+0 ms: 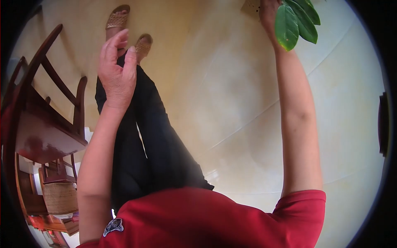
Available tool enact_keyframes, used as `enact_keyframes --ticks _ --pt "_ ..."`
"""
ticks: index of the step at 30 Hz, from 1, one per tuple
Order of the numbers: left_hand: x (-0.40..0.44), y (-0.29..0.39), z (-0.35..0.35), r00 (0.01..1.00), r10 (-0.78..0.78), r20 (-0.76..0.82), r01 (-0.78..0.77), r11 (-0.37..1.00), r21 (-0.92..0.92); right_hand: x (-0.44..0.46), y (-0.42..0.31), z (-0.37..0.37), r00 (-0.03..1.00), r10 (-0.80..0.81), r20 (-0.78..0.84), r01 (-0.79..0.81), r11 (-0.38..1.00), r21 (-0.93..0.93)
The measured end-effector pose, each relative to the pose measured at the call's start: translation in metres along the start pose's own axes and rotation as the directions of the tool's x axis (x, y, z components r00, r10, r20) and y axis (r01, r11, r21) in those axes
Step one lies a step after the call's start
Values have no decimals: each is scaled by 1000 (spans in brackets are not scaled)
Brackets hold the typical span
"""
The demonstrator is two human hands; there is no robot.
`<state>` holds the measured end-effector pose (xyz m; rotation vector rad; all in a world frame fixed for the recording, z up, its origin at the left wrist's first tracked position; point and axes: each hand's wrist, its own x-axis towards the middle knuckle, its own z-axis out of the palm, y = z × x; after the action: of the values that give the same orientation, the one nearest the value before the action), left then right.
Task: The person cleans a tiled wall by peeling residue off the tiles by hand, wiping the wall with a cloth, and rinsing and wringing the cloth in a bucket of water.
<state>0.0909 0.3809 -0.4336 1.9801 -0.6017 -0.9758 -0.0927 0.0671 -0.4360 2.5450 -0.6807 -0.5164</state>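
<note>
My left hand [115,74] hangs in the air at upper left, over my lower legs. Its back faces the camera, the fingers bend slightly and the thumb stands apart; nothing is in it. My right hand [269,11] reaches far out at the top edge, where the frame cuts off its fingers. Right beside it, and partly over the wrist, are several glossy green leaves [286,28]. Whether the fingers grip their stem cannot be seen. A beige thing with dark spots [250,6] shows in part just left of that hand.
Dark red wooden chair [49,138] at left, its legs reaching toward my left arm. Behind it stand a woven basket [61,198] and wooden furniture [31,194]. Pale tiled floor [231,124] lies between my arms. A dark object [383,124] is at the right edge.
</note>
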Motion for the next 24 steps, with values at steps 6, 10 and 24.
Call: enact_keyframes --ticks 6,10,24 --pt "-25 -13 0 999 -32 -9 32 999 -32 -59 -33 11 988 137 66 -138 990 6" --pt "-26 -12 9 997 -50 -59 46 997 -63 -104 -57 34 948 220 231 -232 972 27" --pt "-54 -50 32 945 -321 67 328 928 -175 -113 -95 91 824 -358 439 245 924 292"
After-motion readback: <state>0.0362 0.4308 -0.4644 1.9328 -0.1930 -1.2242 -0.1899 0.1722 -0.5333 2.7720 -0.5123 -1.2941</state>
